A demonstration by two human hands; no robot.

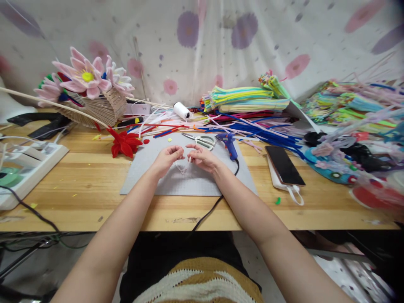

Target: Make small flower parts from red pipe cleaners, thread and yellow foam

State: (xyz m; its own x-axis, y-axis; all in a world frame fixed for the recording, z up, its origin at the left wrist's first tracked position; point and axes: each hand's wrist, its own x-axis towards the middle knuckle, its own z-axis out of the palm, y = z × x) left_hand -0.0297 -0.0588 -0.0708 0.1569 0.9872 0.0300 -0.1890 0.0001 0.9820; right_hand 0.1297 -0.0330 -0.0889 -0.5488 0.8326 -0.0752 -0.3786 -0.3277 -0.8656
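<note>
- At the centre of the frame, above the grey mat, the left hand has thumb and fingers drawn into a narrow pinch; whether it grips anything is too small to tell.
- Just right of it, the right hand holds a small pale piece at its fingertips.
- Between and below the hands, a thin pale strand shows; which hand bears it is unclear.
- Behind the hands, open scissors lie near a blue glue gun.
- In the upper middle, a white spool lies among coloured stems.
- Left of the mat's upper edge sits a red flower.
</note>
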